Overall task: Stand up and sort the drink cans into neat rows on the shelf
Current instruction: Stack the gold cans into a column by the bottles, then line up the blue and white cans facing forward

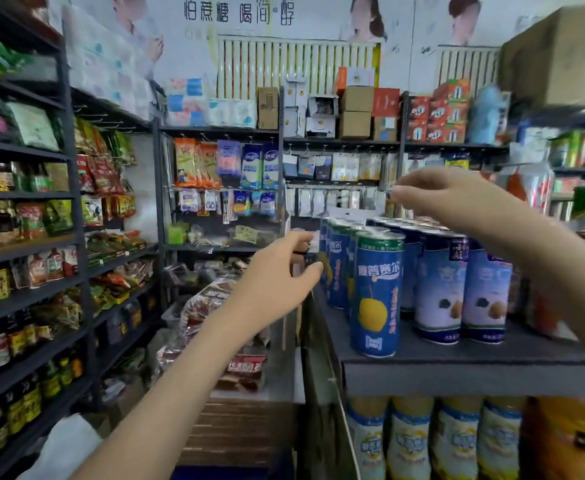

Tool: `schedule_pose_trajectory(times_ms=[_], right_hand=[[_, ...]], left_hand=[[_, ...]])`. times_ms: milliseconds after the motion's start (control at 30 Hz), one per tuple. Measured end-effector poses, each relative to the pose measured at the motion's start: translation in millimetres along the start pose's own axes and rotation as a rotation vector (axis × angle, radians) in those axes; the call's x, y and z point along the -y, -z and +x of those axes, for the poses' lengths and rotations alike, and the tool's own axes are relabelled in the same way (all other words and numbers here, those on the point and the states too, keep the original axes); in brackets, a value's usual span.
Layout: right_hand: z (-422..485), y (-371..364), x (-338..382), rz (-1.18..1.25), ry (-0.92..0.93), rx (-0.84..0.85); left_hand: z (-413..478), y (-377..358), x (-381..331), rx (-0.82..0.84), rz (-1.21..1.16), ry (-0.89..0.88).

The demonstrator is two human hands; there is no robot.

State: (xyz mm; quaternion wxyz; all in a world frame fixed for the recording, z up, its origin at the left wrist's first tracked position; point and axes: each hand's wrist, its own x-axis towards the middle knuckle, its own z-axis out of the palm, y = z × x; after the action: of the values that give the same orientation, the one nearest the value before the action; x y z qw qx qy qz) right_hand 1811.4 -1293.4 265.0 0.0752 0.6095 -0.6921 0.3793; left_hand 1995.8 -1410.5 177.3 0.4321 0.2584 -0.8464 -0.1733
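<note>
Drink cans [377, 292] upright on shelf [457, 358], rows mostly formed. Your left hand [280, 271] at row's left end, grip unclear. Right hand [457, 199] above rows, released. Remaining: align back cans.

hands: 2 | blue pear cans [376, 292] by left hand: 4 visible | pale-label cans [440, 289] under right hand: 2 front, more unclear

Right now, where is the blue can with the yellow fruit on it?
In the head view, the blue can stands upright at the front left of the grey shelf, just left of the pale-labelled cans.
</note>
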Motion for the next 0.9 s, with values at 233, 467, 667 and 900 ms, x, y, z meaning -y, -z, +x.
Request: schedule_pose_trajectory(times_ms=[233, 467, 667, 900], right_hand=[[53.3, -8.1, 23.2, -0.408, -0.065, 0.385], [78.1, -11.8, 32.2, -0.603, -0.057, 0.633], [93.8, -20.5, 22.6, -0.487, -0.093, 0.709], [101.4, -32.7, 25.7, -0.381, -0.104, 0.656]], left_hand=[[20.1, 0.2, 21.6, 0.083, -0.021, -0.055], [48.0, 10.2, 14.2, -0.031, 0.353, -0.244], [54.7, 1.0, 15.0, 0.116, 0.458, -0.174], [49.2, 2.9, 13.2, 0.095, 0.286, -0.202]])
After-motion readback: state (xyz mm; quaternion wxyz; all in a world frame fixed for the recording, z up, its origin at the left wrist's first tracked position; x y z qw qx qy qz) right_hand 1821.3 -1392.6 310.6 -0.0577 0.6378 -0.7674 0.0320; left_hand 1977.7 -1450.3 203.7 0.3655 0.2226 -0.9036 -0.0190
